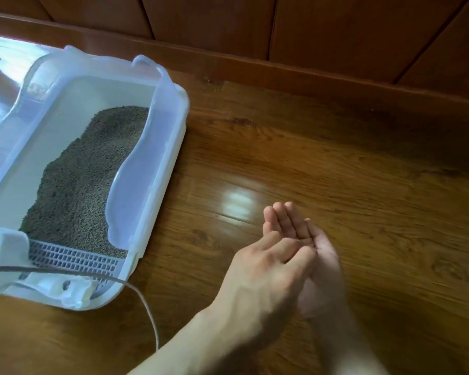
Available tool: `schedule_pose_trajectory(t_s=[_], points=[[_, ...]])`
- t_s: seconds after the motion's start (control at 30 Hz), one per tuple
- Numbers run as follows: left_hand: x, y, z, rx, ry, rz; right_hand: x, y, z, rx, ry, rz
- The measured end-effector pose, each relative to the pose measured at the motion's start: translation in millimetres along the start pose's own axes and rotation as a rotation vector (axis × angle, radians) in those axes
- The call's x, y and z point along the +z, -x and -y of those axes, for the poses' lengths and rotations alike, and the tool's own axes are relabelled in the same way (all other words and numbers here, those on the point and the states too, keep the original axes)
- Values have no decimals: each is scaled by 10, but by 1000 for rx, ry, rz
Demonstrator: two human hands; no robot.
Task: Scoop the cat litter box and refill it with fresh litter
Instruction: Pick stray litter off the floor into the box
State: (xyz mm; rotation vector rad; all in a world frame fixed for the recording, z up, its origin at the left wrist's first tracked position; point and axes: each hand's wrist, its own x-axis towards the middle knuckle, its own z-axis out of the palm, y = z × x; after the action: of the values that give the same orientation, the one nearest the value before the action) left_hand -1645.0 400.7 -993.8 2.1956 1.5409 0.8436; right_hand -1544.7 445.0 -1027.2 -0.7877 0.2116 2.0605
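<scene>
A white plastic litter box (171, 109) with a translucent raised rim stands on the wooden floor at the left. Grey-brown litter (81, 182) covers part of its bottom, heaped toward the right wall, with bare white floor at the back. A slotted grid (73, 259) runs along its near edge. To the right of the box, above the floor, my right hand (309, 247) lies palm up with straight fingers. My left hand (266, 269) lies across it, its fingers touching the right palm. Neither hand holds anything that I can see.
A white slotted object (0, 249) shows at the left edge over the box's near corner. A thin grey cord (144, 301) curves from the box front over the floor. A wooden skirting board (309, 77) and panelled wall run along the back. Bright glare at upper left.
</scene>
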Motion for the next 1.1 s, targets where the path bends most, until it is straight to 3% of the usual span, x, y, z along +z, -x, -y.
schedule_pose_trajectory(t_s=[0.13, 0.23, 0.37, 0.5, 0.6, 0.77, 0.93, 1.1], points=[[-237, 83, -1, -49, 119, -193, -8, -3, 113, -68, -110, 8], [-426, 191, 250, -271, 94, -275, -63, -20, 186, -27, -169, 42], [-569, 388, 595, -471, 44, -267, -118, -63, 221, -33, -154, 1], [-609, 474, 760, -526, -74, -101, -126, -104, 195, -50, -133, 18], [-515, 495, 866, -530, -160, 70, -102, -99, 173, -21, -77, 16], [-340, 534, 944, -516, -105, 179, -114, -86, 247, -60, -97, 32], [-104, 693, 974, -317, -175, 338, -83, -84, 306, -83, -79, -24], [22, 726, 1078, -169, -187, 384, -71, -105, 240, -35, -70, 12]])
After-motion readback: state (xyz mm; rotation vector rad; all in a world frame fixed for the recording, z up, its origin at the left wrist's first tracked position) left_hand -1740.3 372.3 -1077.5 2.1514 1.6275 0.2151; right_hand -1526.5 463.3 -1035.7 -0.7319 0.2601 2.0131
